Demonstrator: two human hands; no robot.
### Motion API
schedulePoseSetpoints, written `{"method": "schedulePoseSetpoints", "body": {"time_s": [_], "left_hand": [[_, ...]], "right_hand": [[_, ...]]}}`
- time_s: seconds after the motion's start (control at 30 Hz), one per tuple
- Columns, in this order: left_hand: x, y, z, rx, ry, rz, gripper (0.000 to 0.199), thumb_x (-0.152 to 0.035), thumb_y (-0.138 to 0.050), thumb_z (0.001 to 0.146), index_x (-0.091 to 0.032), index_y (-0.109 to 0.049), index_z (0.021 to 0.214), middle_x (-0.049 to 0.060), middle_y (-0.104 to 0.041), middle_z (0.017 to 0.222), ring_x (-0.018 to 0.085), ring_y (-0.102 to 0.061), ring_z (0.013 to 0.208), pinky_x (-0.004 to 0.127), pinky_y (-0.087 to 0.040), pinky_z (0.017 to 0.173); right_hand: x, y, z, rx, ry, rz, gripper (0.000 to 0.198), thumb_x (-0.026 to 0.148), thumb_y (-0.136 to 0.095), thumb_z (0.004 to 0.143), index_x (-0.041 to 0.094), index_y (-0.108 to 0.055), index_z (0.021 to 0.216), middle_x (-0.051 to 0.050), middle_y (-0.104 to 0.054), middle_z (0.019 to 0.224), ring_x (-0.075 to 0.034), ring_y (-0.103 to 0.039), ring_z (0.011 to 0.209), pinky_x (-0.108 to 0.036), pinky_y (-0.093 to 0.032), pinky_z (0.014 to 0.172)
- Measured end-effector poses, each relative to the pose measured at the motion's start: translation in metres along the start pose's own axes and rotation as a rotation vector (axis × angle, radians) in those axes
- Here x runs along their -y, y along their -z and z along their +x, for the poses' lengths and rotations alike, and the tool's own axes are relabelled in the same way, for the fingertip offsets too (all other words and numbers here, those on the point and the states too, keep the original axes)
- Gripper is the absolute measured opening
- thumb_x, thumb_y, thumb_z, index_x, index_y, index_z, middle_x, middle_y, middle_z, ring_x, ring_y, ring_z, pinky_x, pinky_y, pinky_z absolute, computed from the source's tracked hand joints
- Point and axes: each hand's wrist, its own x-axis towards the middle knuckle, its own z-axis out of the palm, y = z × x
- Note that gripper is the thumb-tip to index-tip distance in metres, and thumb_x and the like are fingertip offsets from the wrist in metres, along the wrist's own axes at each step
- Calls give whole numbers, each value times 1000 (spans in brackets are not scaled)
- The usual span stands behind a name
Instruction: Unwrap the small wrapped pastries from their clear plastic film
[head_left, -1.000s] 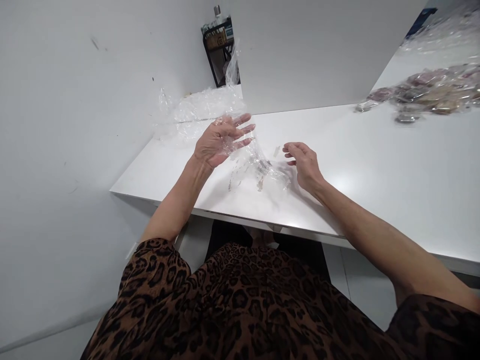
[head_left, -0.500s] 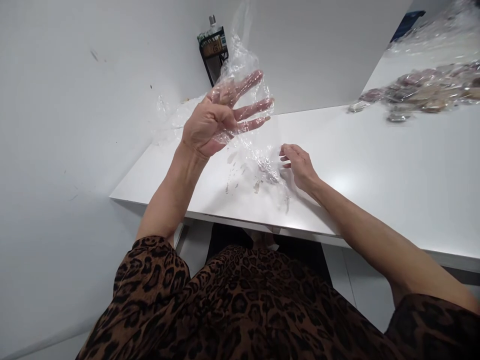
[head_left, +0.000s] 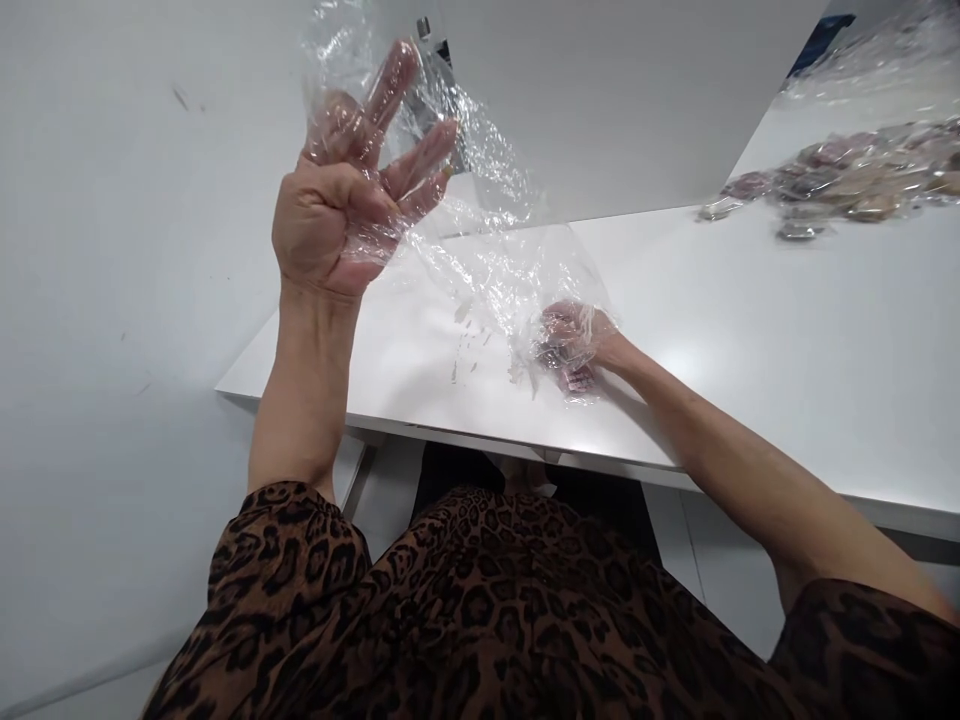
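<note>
My left hand (head_left: 352, 180) is raised above the table's left part. Its thumb presses on a clear plastic bag (head_left: 484, 265), and the other fingers are spread behind the film. The crinkled bag stretches down to the right toward my right hand (head_left: 574, 330), low over the white table (head_left: 750, 370). Through the film I see the fingers of that hand curled; what they grip is unclear. Just below them, a small reddish wrapped piece (head_left: 576, 378) shows at the bag's lower end. Whether it lies inside or under the film I cannot tell.
A heap of small clear-wrapped pieces (head_left: 847, 175) lies at the table's far right, with more clear plastic (head_left: 892, 75) behind it. Dark marks (head_left: 465, 345) show on the tabletop. A wall (head_left: 135, 250) stands to the left. Behind my left hand, a bottle cap (head_left: 424, 28) shows.
My left hand has moved up and left, drawing the bag out wider. My right hand has curled its fingers and now sits behind the film, with the reddish piece showing below it.
</note>
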Motion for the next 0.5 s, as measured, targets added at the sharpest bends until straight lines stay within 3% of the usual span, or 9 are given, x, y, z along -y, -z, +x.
{"method": "schedulePoseSetpoints", "body": {"time_s": [0.1,0.17,0.27,0.37,0.5], "left_hand": [[8,13,-3,72,29,-24,42,7,-44,91,-26,-67,102,-15,-69,138,25,-58,142,38,-54,113],[14,23,-7,141,56,-50,40,9,-43,88,-23,-66,95,-16,-70,137,24,-58,141,39,-53,113],[22,38,-12,103,128,-82,33,3,-50,88,-25,-66,94,-17,-71,136,24,-58,141,40,-53,113],[34,52,-15,53,192,-95,30,-3,-56,85,-28,-69,96,-15,-71,136,27,-60,140,44,-56,108],[55,69,-17,39,243,-128,43,-2,-54,78,-26,-73,109,-5,-69,141,33,-66,132,46,-63,98]], "right_hand": [[8,16,-2,113,-27,-126,32,51,-74,88,22,-72,102,-9,-71,104,-25,-68,94,-49,-57,90],[14,27,-9,112,-43,-232,39,49,-81,83,23,-74,110,-11,-71,114,-29,-68,105,-53,-55,99],[18,36,-32,98,-45,-399,57,47,-87,75,23,-72,125,-14,-68,129,-36,-64,120,-56,-50,106],[15,32,-60,104,-40,-585,63,52,-83,78,21,-70,131,-17,-67,129,-40,-61,122,-58,-51,103],[6,18,-84,35,-115,-789,63,54,-71,87,17,-65,137,-20,-66,121,-40,-63,112,-56,-52,92]]}}
